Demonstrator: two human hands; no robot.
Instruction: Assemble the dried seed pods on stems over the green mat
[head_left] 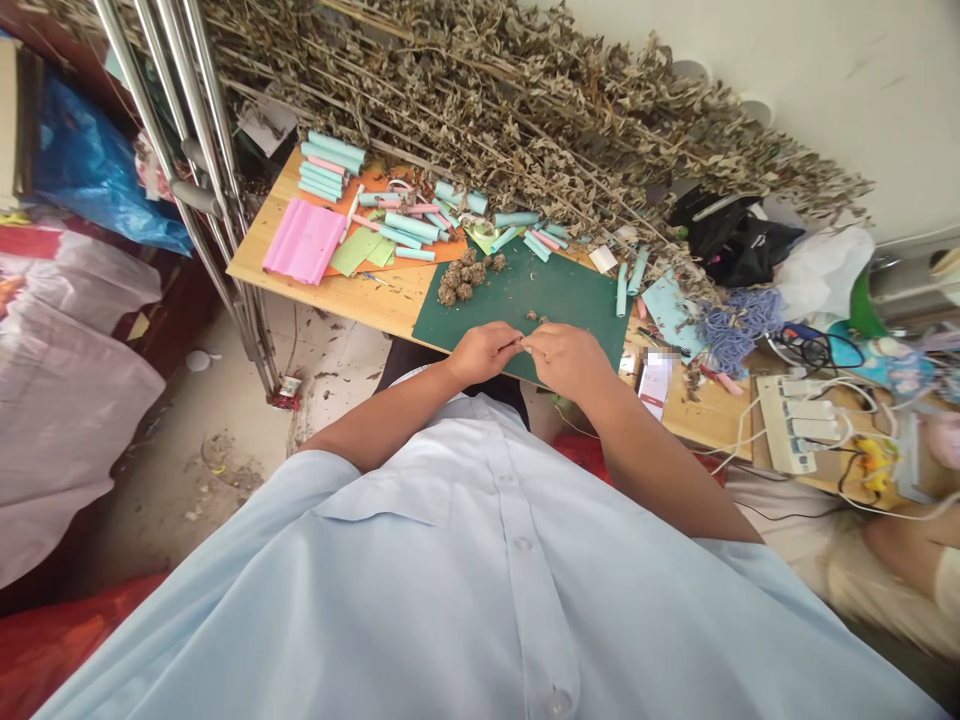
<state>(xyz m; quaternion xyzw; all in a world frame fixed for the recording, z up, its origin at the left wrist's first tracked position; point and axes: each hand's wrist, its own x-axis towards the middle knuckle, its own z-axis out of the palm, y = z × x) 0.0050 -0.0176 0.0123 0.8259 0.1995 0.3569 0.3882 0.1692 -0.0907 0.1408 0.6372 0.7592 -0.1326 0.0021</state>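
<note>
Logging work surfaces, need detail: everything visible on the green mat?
The green mat is a dark, thin, flat sheet with straight sides, plastic-like by its look, lying on the wooden table by the front edge. Brown clumps are heaped towards its left end; small brown crumbs and pale specks dot it. A blue roll lies at its right edge. The left hand and right hand hide part of the near edge; contact there can't be told.

Your pinched piece (521, 341): too small to tell
Phone (654, 384): upper-right corner blurred
Dried stalks (480, 90): cut off by top edge
</note>
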